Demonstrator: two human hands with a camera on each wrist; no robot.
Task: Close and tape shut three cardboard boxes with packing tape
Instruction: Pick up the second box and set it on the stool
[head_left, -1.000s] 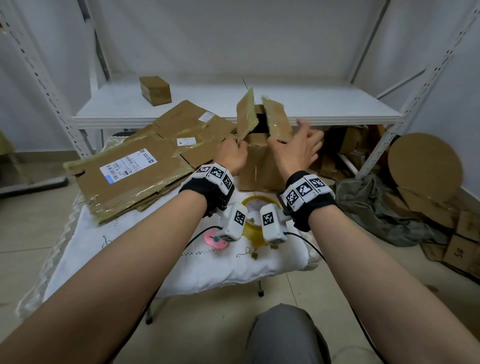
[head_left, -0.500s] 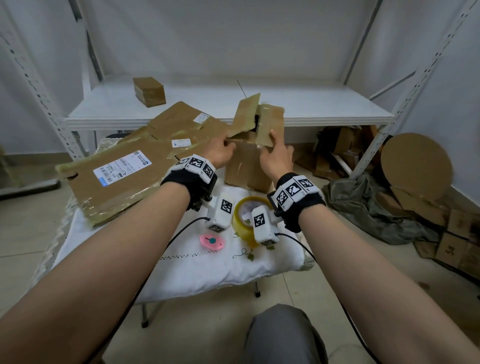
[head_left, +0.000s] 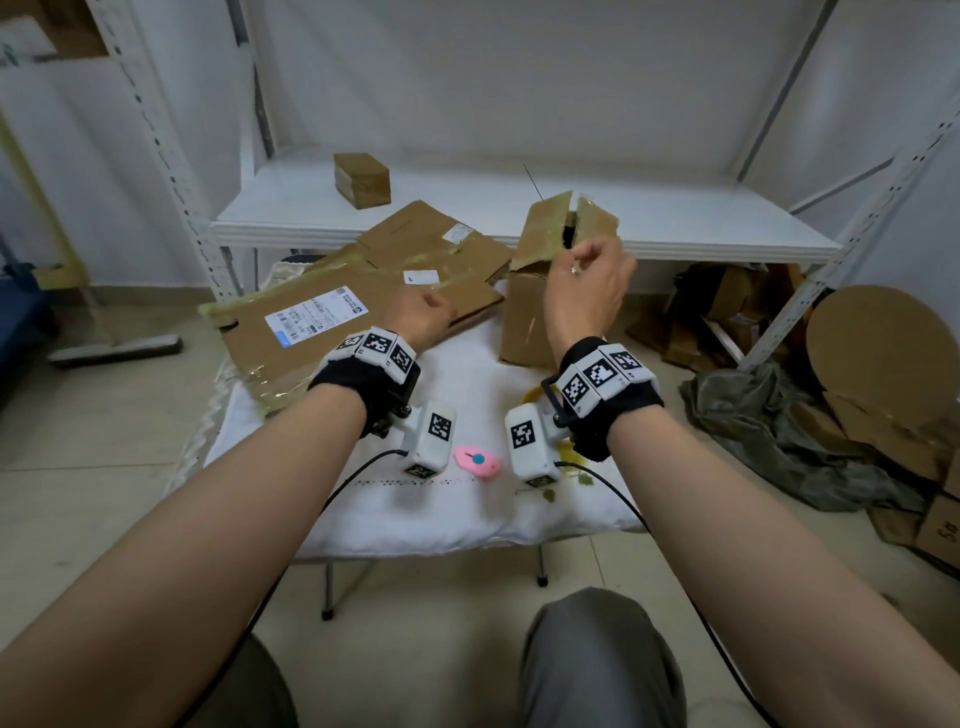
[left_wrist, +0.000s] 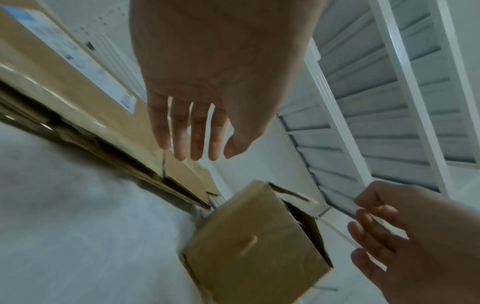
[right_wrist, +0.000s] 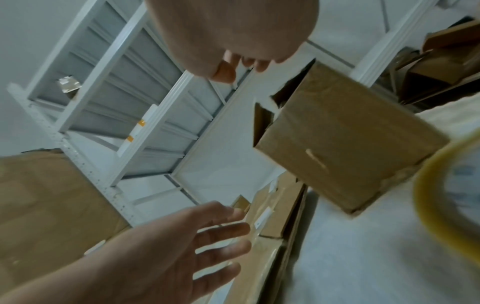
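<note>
The box stands on the far right part of the worktop, which is draped in white cloth. Its top flaps lean together in a peak with a dark gap between them, so the top is not flat.

The right hand is raised in front of the box's upper edge, fingers loosely curled and holding nothing; whether it touches the cardboard cannot be told. The left hand hangs over the flattened cardboard to the left of the box, fingers relaxed and nearly straight in its wrist view, gripping nothing.

A tape roll, yellowish, lies on the cloth near the box's base, mostly hidden behind the right wrist in the head view. A pink cutter lies on the cloth between the wrists. A small box sits on the white shelf behind.
</note>
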